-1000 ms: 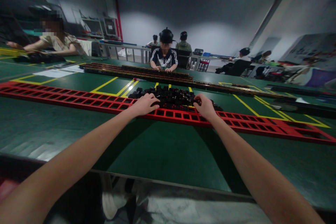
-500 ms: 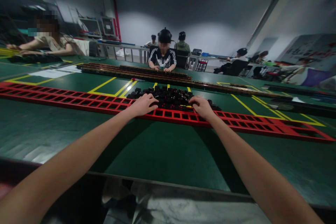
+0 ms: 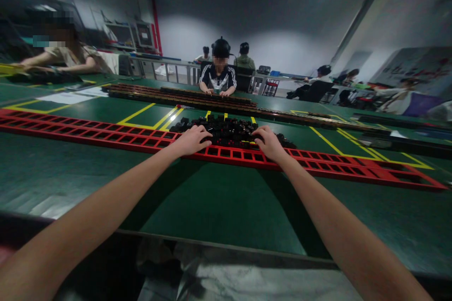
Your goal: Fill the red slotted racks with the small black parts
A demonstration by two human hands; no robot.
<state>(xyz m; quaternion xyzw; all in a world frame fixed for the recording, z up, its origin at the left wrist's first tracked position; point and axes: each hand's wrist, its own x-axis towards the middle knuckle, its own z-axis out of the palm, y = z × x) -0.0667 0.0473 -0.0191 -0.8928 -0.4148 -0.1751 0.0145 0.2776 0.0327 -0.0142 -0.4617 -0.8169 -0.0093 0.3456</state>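
Observation:
A heap of small black parts (image 3: 231, 128), with red and yellow bits among them, lies in front of me across a long red ladder-like frame (image 3: 231, 153). My left hand (image 3: 192, 140) rests at the heap's left side, its fingers bent over the parts and its thumb apart. At the right side, my right hand (image 3: 268, 142) reaches in with curved fingers. A gap shows between its thumb and forefinger. The fingertips of both hands are partly lost against the dark parts, and no held piece can be made out.
Long dark strips (image 3: 176, 99) lie stacked beyond the heap. White sheets (image 3: 70, 97) are at the left, and a dark bar (image 3: 409, 143) is at the right. Yellow tape (image 3: 137, 114) marks the green table (image 3: 219, 207). A co-worker (image 3: 218, 75) sits opposite, another (image 3: 67, 51) at the left.
My right hand has shifted very slightly left, and the gap between its thumb and forefinger shows more. My left hand stays in place on the heap.

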